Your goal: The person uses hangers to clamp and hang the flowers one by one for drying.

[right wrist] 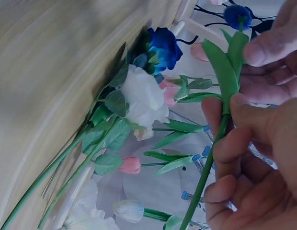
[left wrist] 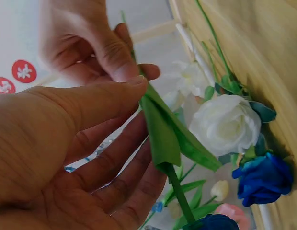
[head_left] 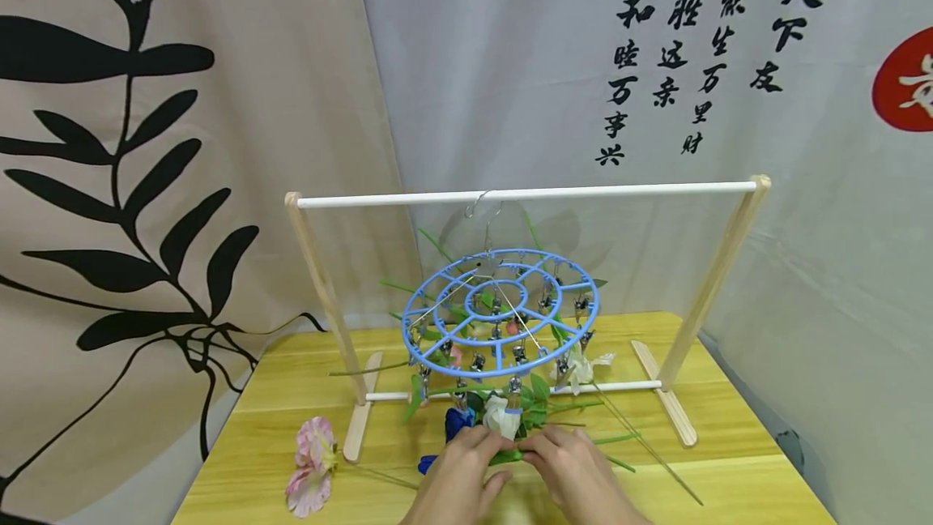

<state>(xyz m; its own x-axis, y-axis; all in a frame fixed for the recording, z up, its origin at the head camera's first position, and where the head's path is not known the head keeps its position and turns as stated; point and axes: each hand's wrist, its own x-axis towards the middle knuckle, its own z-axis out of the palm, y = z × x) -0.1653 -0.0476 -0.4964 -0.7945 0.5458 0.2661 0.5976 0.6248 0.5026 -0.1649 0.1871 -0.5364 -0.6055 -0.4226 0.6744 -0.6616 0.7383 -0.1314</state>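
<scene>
Both hands hold an artificial blue flower by its green stem (right wrist: 203, 177), above the table's front. My left hand (head_left: 462, 468) has its thumb against the flower's green leaves (left wrist: 160, 136), fingers behind them. Just below the leaves, my right hand (head_left: 576, 472) pinches the stem between thumb and fingers. The blue flower head (right wrist: 237, 17) points away on the left hand's side. Beyond the hands lie a white rose (left wrist: 227, 123) and a blue rose (left wrist: 266, 179).
A round blue clip hanger (head_left: 501, 373) hangs from a white rod (head_left: 619, 190) on a wooden stand, with several tulips upside down in its clips. Pink flowers (head_left: 309, 464) lie at the table's left, white flowers (head_left: 581, 369) behind, and loose stems (head_left: 649, 448) at the right.
</scene>
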